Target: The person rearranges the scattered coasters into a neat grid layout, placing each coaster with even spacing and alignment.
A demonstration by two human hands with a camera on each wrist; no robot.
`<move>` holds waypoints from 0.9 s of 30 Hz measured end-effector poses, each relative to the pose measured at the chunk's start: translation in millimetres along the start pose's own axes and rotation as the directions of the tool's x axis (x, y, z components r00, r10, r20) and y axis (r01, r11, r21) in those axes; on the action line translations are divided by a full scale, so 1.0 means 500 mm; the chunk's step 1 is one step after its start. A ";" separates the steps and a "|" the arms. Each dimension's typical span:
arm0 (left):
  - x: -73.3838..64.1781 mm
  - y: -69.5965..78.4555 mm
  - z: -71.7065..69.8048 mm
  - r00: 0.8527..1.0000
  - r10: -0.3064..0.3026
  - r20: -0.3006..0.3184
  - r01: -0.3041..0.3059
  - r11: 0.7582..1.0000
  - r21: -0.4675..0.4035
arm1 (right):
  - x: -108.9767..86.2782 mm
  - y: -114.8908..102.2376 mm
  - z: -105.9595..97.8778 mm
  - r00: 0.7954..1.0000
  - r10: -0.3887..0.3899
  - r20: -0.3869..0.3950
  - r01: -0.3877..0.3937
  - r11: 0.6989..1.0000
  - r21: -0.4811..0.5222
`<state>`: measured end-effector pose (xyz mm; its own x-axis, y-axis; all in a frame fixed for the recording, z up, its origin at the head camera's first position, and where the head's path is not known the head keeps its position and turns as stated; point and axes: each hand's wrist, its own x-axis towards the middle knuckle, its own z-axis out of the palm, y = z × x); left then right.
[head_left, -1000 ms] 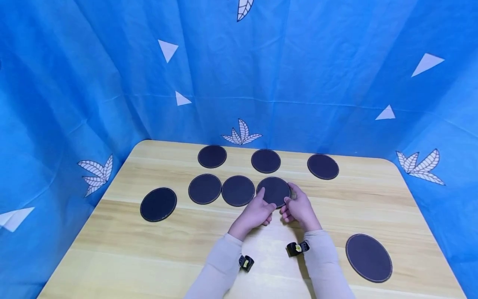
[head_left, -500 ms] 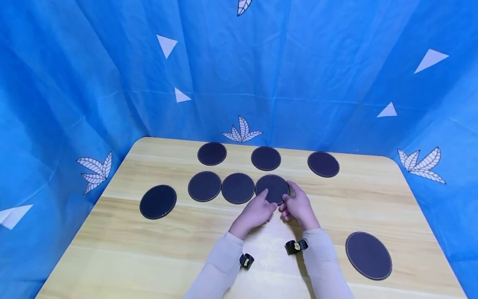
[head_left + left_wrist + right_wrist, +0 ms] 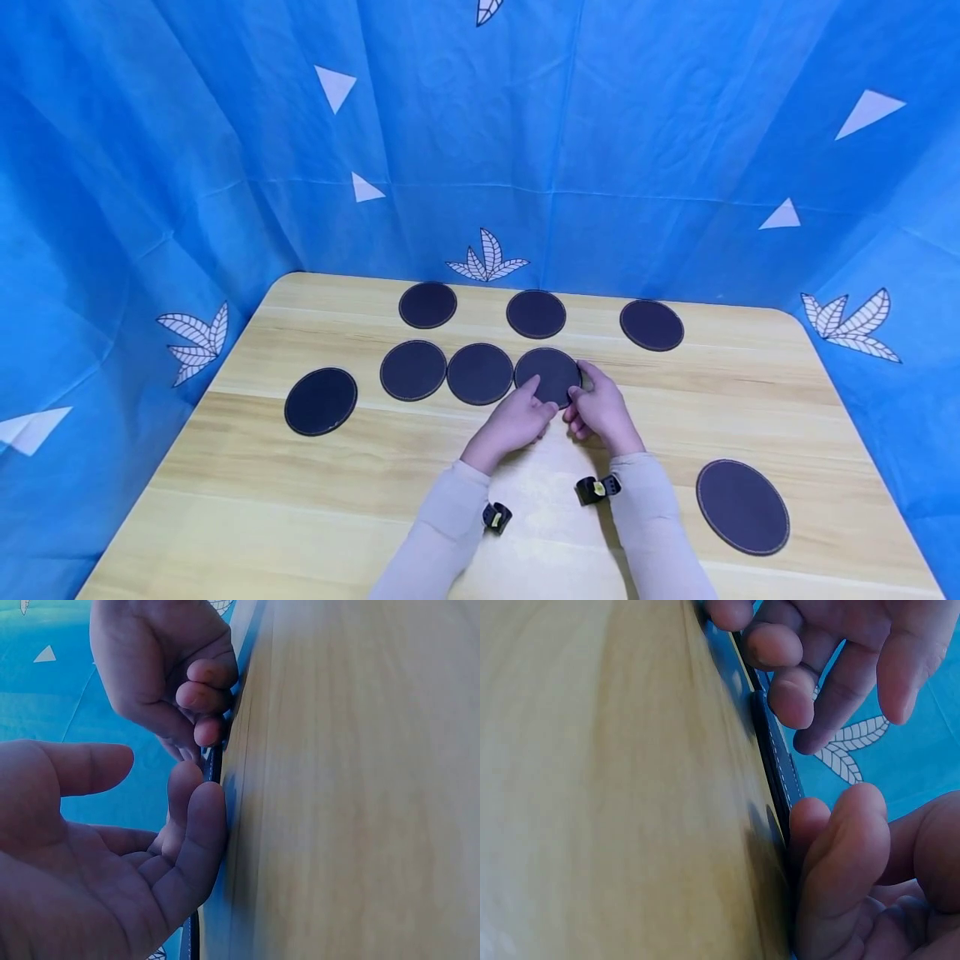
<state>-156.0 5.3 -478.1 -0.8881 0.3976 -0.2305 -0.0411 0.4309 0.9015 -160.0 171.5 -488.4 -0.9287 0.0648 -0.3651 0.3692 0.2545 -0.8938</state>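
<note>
A dark round coaster with a stitched rim lies on the wooden table, edge to edge with the middle coaster of its row. My left hand reaches over its near left part, index finger straight and resting on its top, thumb held apart. At the right rim, my right hand holds the coaster's edge with index finger and thumb, its other fingers curled under. The left wrist view has my left-hand fingers low beside the rim. In the right wrist view the stitched coaster edge shows between both hands.
The row's left end is another coaster. Behind stand three spaced coasters, left, middle and right. Single coasters lie at far left and front right. A blue curtain closes off the table's back.
The coaster between my hands has slid slightly left, closing the small gap to the middle one. Both hands keep nearly the same pose. The head view has tipped up a little.
</note>
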 end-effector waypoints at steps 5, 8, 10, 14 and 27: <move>-0.001 0.004 -0.002 1.000 -0.004 -0.002 0.004 1.000 -0.012 | -0.006 -0.008 -0.009 0.999 -0.001 0.034 0.000 1.000 0.019; -0.005 0.006 0.001 1.000 -0.002 0.006 0.002 0.999 -0.034 | -0.017 -0.012 -0.023 0.999 -0.012 0.050 0.011 1.000 0.018; -0.009 0.007 0.005 1.000 0.002 0.026 -0.001 0.998 -0.059 | -0.029 -0.015 -0.040 0.998 -0.030 0.046 0.030 0.999 0.011; -0.016 0.015 0.018 0.996 0.020 0.083 -0.011 0.995 -0.104 | -0.065 -0.019 -0.084 0.995 -0.092 0.025 0.092 0.996 -0.015; -0.058 0.075 0.134 0.961 0.061 0.270 -0.047 0.997 -0.060 | -0.227 0.033 -0.262 0.982 -0.153 -0.115 0.076 0.862 -0.501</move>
<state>-101.1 64.5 -462.0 -0.7325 0.6270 -0.2652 -0.0272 0.3623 0.9317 -52.9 294.7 -427.5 -0.9721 0.1356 -0.1916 0.2304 0.7079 -0.6677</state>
